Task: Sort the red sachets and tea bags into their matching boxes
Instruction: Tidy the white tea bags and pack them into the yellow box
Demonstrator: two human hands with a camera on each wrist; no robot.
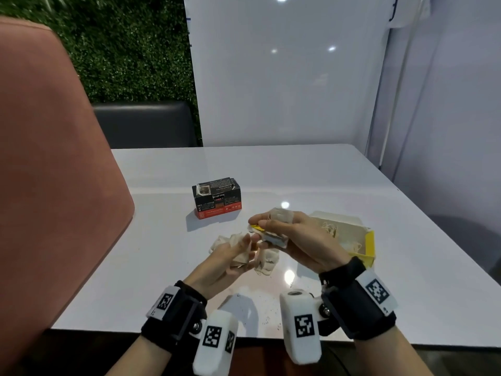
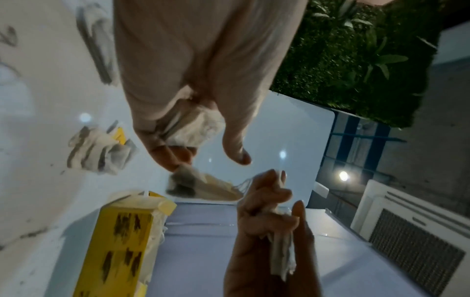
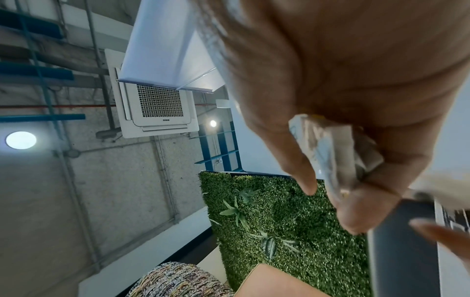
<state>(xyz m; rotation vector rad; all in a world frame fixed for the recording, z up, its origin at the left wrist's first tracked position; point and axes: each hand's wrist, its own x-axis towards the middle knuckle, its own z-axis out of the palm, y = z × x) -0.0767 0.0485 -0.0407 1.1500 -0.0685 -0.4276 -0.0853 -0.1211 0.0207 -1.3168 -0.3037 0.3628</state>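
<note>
My left hand (image 1: 245,244) grips a bunch of white tea bags (image 1: 240,257) just above the table. In the left wrist view the left hand (image 2: 208,158) has tea bags (image 2: 195,128) tucked in its palm and pinches one more tea bag (image 2: 203,185) at its fingertips. Its strings reach my right hand (image 2: 274,193). My right hand (image 1: 259,226) holds a flat stack of tea bags (image 1: 273,238) with a yellow tag, seen close in the right wrist view (image 3: 335,152). An open yellow box (image 1: 370,245) with tea bags inside lies behind the right hand. A black and red box (image 1: 217,198) stands further back.
More loose tea bags (image 1: 267,260) lie on the white table (image 1: 325,180) under my hands. A pink chair back (image 1: 48,158) rises at the left. A white wall panel stands behind the table. The near table edge is below my wrists.
</note>
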